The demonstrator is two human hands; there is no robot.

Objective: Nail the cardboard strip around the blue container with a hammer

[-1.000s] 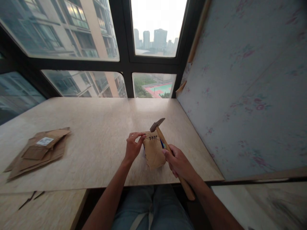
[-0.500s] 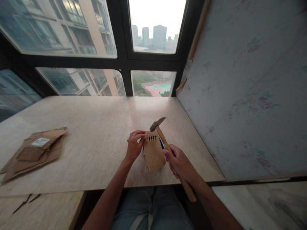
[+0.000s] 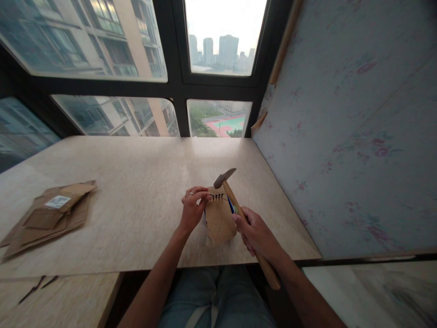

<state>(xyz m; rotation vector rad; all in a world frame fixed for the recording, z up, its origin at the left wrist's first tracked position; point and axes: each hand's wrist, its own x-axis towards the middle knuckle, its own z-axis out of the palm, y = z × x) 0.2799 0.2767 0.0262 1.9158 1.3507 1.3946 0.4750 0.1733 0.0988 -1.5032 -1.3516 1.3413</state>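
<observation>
A small brown cardboard-covered bundle (image 3: 220,223) lies on the table, with a row of black stitches or loops across its upper part and blue layers showing at its sides. My left hand (image 3: 195,205) is at its upper left corner, thumb and fingers pinched together beside the row. What sits between those fingertips is too small to make out. My right hand (image 3: 254,230) is wrapped round the wooden handle of a hammer (image 3: 232,193). The hammer's metal head hovers over the bundle's top edge, and its handle slants down past my wrist.
Flattened brown cardboard pieces (image 3: 56,212) with a white label are stacked at the left of the table (image 3: 136,182). Thin dark tools (image 3: 36,288) lie on a lower surface at the front left. A flowered wall panel (image 3: 341,136) borders the right side, windows the back.
Almost nothing differs. Both hands, the hammer and the bundle keep their places; the whole view has shifted very slightly.
</observation>
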